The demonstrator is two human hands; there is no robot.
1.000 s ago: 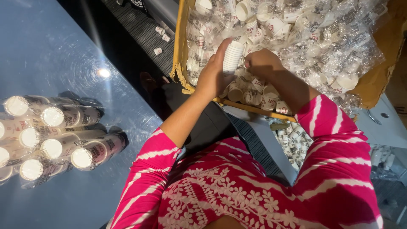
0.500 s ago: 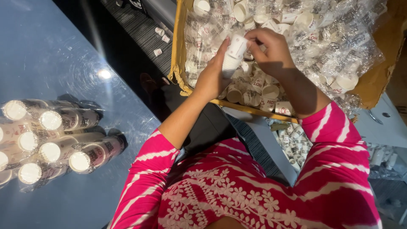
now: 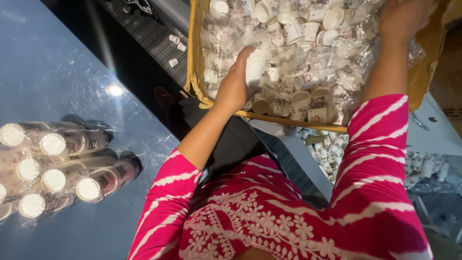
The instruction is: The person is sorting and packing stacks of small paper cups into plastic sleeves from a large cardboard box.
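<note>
On the blue glossy tabletop (image 3: pixel 62 72) at far left stand tall sleeves of stacked white paper cups (image 3: pixel 62 168). The left hand (image 3: pixel 234 89) has its grip closed around a short stack of white paper cups (image 3: pixel 255 67), held over the brown cardboard box (image 3: pixel 195 58). The right hand (image 3: pixel 404 19), which a moment ago was at the stack, has moved away toward the loose cups (image 3: pixel 298 72); its grip cannot be told. Crinkled clear plastic (image 3: pixel 351 58) covers many cups.

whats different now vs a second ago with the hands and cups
The right hand has let go of the cup stack and reached away to the far side of the box of loose cups. The left hand still holds the stack upright. The tall stacks on the table have not moved.
</note>
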